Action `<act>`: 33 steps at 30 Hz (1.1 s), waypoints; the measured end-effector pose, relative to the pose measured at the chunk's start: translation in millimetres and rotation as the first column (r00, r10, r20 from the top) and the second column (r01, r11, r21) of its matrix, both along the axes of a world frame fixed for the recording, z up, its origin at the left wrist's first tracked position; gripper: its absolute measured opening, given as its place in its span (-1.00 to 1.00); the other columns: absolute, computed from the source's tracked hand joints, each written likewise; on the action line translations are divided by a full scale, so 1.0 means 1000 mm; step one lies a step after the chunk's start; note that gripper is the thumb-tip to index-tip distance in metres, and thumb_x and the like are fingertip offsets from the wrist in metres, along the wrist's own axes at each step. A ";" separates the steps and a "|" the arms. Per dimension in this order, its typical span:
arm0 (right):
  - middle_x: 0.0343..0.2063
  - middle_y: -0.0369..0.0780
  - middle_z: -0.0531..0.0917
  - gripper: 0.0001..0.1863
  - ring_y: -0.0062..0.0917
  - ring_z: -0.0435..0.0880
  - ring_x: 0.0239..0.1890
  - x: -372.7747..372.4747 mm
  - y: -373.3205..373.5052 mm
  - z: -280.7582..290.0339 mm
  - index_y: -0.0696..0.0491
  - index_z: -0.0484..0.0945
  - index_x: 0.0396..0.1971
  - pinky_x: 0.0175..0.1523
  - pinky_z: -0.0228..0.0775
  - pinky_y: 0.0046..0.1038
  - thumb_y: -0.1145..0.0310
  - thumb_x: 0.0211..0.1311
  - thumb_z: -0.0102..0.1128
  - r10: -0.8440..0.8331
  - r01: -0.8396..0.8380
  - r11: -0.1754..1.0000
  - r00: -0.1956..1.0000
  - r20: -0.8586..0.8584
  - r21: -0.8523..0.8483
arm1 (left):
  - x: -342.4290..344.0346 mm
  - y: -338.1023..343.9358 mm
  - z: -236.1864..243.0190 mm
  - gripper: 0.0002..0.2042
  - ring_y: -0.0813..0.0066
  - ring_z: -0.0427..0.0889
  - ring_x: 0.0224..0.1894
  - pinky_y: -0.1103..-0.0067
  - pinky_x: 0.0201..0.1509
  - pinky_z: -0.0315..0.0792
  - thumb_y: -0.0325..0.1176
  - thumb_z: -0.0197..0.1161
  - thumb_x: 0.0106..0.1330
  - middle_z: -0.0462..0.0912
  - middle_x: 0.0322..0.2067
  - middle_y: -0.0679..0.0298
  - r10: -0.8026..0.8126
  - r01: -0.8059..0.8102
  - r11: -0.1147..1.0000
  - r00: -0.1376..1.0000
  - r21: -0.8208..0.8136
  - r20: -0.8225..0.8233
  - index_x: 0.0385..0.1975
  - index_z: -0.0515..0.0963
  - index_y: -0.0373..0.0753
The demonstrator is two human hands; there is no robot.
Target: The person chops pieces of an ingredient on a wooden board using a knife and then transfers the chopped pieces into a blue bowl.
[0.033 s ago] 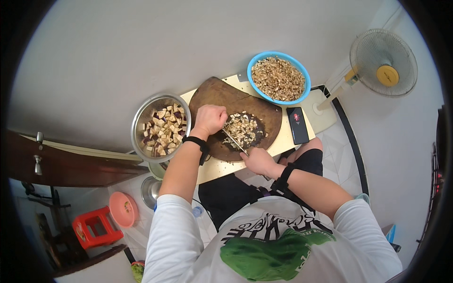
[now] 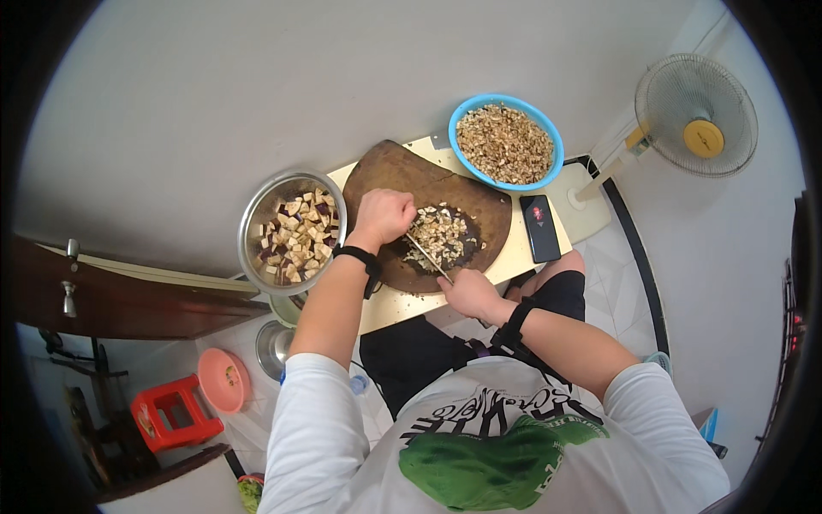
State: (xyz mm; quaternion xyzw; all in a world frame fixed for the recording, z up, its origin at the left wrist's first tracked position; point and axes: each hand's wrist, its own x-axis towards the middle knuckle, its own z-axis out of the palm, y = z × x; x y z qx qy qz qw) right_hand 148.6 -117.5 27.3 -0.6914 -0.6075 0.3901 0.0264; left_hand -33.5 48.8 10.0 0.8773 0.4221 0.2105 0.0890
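Note:
My right hand [image 2: 473, 294] is closed round the handle of a knife [image 2: 431, 260], whose blade reaches up and left across a dark wooden chopping board [image 2: 390, 176]. At the blade's far end, my left hand [image 2: 385, 216] is closed on it, its fingertips partly hidden. Finely chopped pale eggplant pieces [image 2: 445, 236] lie spread on the board under and beside the blade. Left of the board stands a steel bowl [image 2: 250, 224] holding cubed eggplant [image 2: 300, 236] with purple skin. A blue basin [image 2: 548, 128] beyond the board is filled with chopped, browned pieces [image 2: 505, 144].
The board rests on a small pale table [image 2: 385, 313], with a black phone [image 2: 540, 230] at its right edge. A fan [image 2: 698, 116] stands at far right. On the floor at left are a red stool [image 2: 175, 417], a pink basin [image 2: 224, 379] and a steel pot [image 2: 272, 347].
My left hand and the knife's far end have shifted very slightly to the right. My right hand stays nearly in place.

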 end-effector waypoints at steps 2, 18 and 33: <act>-0.57 0.10 0.69 -0.38 0.03 0.73 -0.32 0.005 0.001 0.009 0.30 0.69 -0.54 -0.07 0.56 -0.08 -0.01 0.41 0.04 -0.064 0.054 0.993 0.994 -0.091 -0.102 | 0.010 -0.001 0.011 -0.76 0.00 0.64 -0.37 0.16 -0.18 0.48 -0.21 0.07 0.24 0.67 -0.51 0.08 -0.017 0.016 1.000 0.995 -0.011 -0.102 -0.52 0.63 -0.13; -0.55 0.07 0.69 -0.42 0.00 0.74 -0.34 0.008 0.010 0.012 0.24 0.69 -0.58 -0.12 0.57 -0.10 0.01 0.38 0.06 0.056 -0.056 0.998 0.997 -0.047 0.002 | -0.015 -0.017 -0.006 -0.74 0.03 0.64 -0.36 0.18 -0.22 0.46 -0.21 0.06 0.27 0.66 -0.51 0.10 0.145 -0.145 0.989 0.989 -0.001 0.035 -0.55 0.60 -0.17; -0.40 0.10 0.72 -0.51 0.02 0.73 -0.26 -0.012 -0.013 -0.006 0.27 0.70 -0.40 -0.08 0.58 -0.06 0.08 0.35 0.09 0.094 -0.099 0.991 0.993 0.067 0.088 | -0.030 -0.028 -0.012 -0.78 0.04 0.61 -0.42 0.21 -0.27 0.44 -0.28 0.08 0.24 0.63 -0.56 0.12 0.025 -0.039 0.995 0.989 0.095 0.144 -0.59 0.56 -0.18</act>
